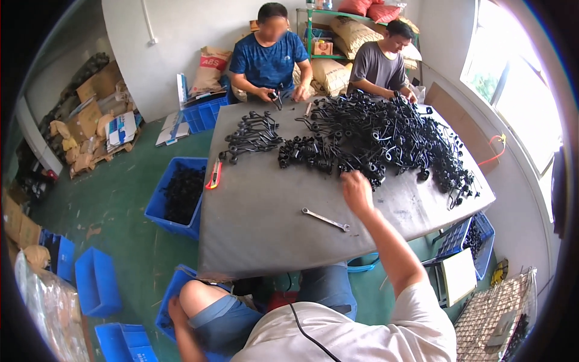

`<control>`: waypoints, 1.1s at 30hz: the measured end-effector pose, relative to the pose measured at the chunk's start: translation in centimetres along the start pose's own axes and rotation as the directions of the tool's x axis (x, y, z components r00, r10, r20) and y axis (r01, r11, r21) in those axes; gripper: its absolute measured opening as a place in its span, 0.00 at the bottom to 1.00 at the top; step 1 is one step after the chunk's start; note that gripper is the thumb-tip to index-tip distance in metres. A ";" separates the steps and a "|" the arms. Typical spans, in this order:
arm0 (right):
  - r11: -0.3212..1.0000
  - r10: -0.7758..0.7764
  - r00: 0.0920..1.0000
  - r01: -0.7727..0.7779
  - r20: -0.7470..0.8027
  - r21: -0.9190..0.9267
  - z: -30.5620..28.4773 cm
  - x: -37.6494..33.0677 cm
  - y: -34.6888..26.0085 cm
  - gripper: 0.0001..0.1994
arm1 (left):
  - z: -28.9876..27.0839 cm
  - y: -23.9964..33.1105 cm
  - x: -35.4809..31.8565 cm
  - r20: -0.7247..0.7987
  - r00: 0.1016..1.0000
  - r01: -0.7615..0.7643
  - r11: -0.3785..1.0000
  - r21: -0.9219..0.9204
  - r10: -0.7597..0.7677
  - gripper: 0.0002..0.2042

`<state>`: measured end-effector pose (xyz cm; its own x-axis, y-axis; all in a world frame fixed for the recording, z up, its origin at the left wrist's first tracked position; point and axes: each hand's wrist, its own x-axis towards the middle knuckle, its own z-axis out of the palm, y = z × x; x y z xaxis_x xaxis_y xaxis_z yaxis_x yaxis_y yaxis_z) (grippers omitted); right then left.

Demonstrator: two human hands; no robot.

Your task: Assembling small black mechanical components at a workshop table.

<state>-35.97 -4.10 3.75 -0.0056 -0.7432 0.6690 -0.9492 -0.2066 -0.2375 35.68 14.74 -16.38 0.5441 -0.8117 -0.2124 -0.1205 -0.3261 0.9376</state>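
On the grey-topped table (271,229) lies a big heap of black parts (392,130), thin bent stems with ring-shaped ends. At the near edge of that heap, my right hand (357,188) has its fingers curled down among the parts; what they grip is hidden. My left hand (175,309) hangs low beside my knee, at the rim of a blue bin (166,304), its fingers mostly out of sight. A combination wrench (325,219) lies flat, nearer to me than my right hand. A red utility knife (213,175) rests by the table's left edge.
A smaller row of black parts (252,137) lies at the table's far left. Across the table, one person (269,60) handles a black part; another (380,66) bends over the heap. Blue bins (175,199) stand on the left floor; a blue crate (476,241) stands right.
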 end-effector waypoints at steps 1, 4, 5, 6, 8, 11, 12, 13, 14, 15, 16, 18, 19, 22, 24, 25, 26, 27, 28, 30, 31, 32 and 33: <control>0.996 -0.011 1.000 0.013 0.016 -0.088 -0.1 1.8 0.6 0.18 | 0.4 2.0 1.4 -0.023 1.000 0.003 0.996 -0.085 -0.005 0.19; 0.928 0.142 0.961 -0.046 0.237 -0.370 -0.5 4.9 4.3 0.28 | 6.0 10.2 2.3 -0.051 0.979 -0.202 0.969 -0.145 0.196 0.18; 0.908 0.208 0.918 -0.053 0.338 -0.415 0.0 6.1 3.9 0.28 | 6.0 12.2 2.8 -0.045 0.970 -0.243 0.957 -0.157 0.239 0.17; 0.899 0.223 0.918 -0.064 0.327 -0.434 -0.2 6.9 5.2 0.28 | 8.6 15.5 2.1 -0.015 0.960 -0.277 0.942 -0.189 0.279 0.17; 0.762 0.473 0.722 -0.047 0.506 -0.645 0.4 8.2 6.9 0.25 | 11.8 21.1 0.8 0.046 0.941 -0.321 0.926 -0.197 0.336 0.16; 0.805 0.526 0.676 -0.200 0.516 -0.559 0.1 8.7 7.6 0.22 | 17.0 26.1 -2.0 0.184 0.883 -0.398 0.896 -0.195 0.432 0.14; 0.806 0.490 0.709 -0.148 0.507 -0.573 0.2 8.6 7.0 0.24 | 18.5 26.6 -2.7 0.266 0.850 -0.417 0.890 -0.186 0.454 0.15; 0.805 0.494 0.704 -0.150 0.509 -0.574 0.0 8.5 6.4 0.24 | 20.2 26.9 -3.4 0.351 0.810 -0.433 0.883 -0.181 0.470 0.15; 0.813 0.455 0.707 -0.080 0.542 -0.577 -0.3 8.3 5.8 0.24 | 21.9 27.6 -4.6 0.422 0.754 -0.503 0.855 -0.125 0.504 0.16; 0.812 0.419 0.708 -0.012 0.568 -0.583 -0.8 8.0 5.8 0.25 | 23.8 28.3 -5.8 0.496 0.685 -0.573 0.815 -0.085 0.533 0.16; 0.805 0.455 0.682 -0.040 0.572 -0.592 -0.8 8.0 6.6 0.25 | 25.7 28.4 -6.7 0.547 0.635 -0.578 0.806 -0.132 0.545 0.17; 0.849 0.399 0.693 -0.034 0.600 -0.527 -1.7 7.9 5.6 0.25 | 28.1 28.5 -8.2 0.606 0.567 -0.598 0.784 -0.164 0.558 0.18; 0.890 0.335 0.708 -0.022 0.622 -0.455 -2.2 7.9 4.6 0.25 | 28.8 28.6 -8.8 0.622 0.547 -0.616 0.772 -0.155 0.561 0.18; 0.950 0.269 0.849 -0.156 0.454 -0.271 -5.5 8.4 -0.3 0.28 | 31.2 28.6 -9.2 0.670 0.522 -0.548 0.809 -0.211 0.528 0.22; 0.925 0.363 0.759 -0.363 0.540 -0.112 -7.0 8.6 -4.8 0.29 | 32.0 28.5 -9.9 0.703 0.529 -0.498 0.845 -0.196 0.475 0.23; 0.914 0.353 0.728 -0.403 0.588 -0.050 -5.9 7.5 -6.3 0.30 | 33.0 28.6 -9.8 0.718 0.541 -0.376 0.889 -0.260 0.438 0.24; 0.926 0.337 0.701 -0.368 0.628 -0.087 -4.7 6.4 -8.6 0.31 | 33.6 28.7 -9.9 0.733 0.552 -0.244 0.918 -0.314 0.398 0.26; 0.946 0.277 0.694 -0.319 0.665 -0.061 -3.6 5.1 -10.5 0.30 | 34.0 28.9 -10.1 0.729 0.557 -0.240 0.918 -0.317 0.397 0.26; 0.951 0.248 0.687 -0.308 0.683 -0.035 -2.0 3.6 -11.9 0.31 | 34.5 29.3 -10.2 0.818 0.501 -0.078 0.957 -0.281 0.281 0.28; 0.950 0.249 0.752 -0.312 0.611 -0.003 1.6 0.7 -14.2 0.33 | 35.1 29.6 -10.7 0.891 0.427 0.126 0.966 -0.225 0.152 0.31; 0.933 0.249 0.765 -0.354 0.593 0.065 3.2 -1.1 -14.2 0.29 | 35.5 29.0 -10.9 0.891 0.429 0.139 0.964 -0.229 0.149 0.31; 0.934 0.208 0.796 -0.334 0.568 0.126 3.6 -2.1 -14.5 0.26 | 35.7 28.0 -10.5 0.879 0.457 0.090 0.977 -0.193 0.132 0.29; 0.929 0.174 0.824 -0.318 0.539 0.186 3.5 -2.5 -15.0 0.23 | 35.9 27.1 -9.9 0.869 0.482 0.039 0.988 -0.149 0.112 0.28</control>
<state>-20.64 -1.41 3.19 -0.0003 -0.9915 0.1302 -0.8217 -0.0740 -0.5651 -2.79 -3.42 1.31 -0.4731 -0.8486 -0.2367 0.0254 -0.2817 0.9592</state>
